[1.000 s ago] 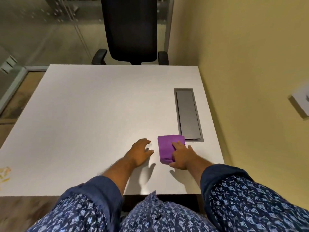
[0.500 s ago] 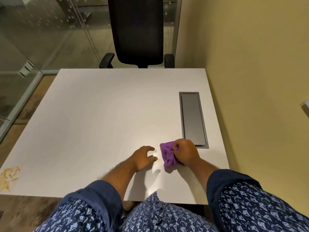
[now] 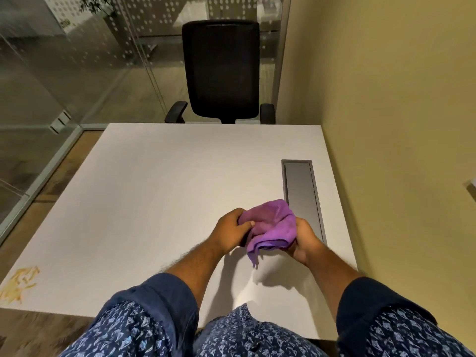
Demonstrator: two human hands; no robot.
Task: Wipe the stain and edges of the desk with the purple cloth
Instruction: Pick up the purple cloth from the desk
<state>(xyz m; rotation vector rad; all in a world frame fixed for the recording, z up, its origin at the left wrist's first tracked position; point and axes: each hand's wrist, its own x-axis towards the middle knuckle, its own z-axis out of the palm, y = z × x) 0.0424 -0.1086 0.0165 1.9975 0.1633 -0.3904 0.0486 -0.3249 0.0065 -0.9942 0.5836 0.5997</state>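
The purple cloth (image 3: 269, 225) is bunched and lifted a little above the white desk (image 3: 159, 202), with one corner hanging down. My left hand (image 3: 230, 231) grips its left side and my right hand (image 3: 304, 240) grips its right side. A yellow-orange stain (image 3: 19, 284) is smeared on the desk's near-left corner, far to the left of both hands.
A grey metal cable flap (image 3: 302, 197) is set into the desk just right of the cloth. A black office chair (image 3: 221, 70) stands behind the far edge. A yellow wall (image 3: 399, 124) runs along the right side, and a glass partition (image 3: 51, 86) along the left.
The right hand gathered the flat cloth off the desk and lifted it. The left hand came off the desk and took hold of the cloth's left side.
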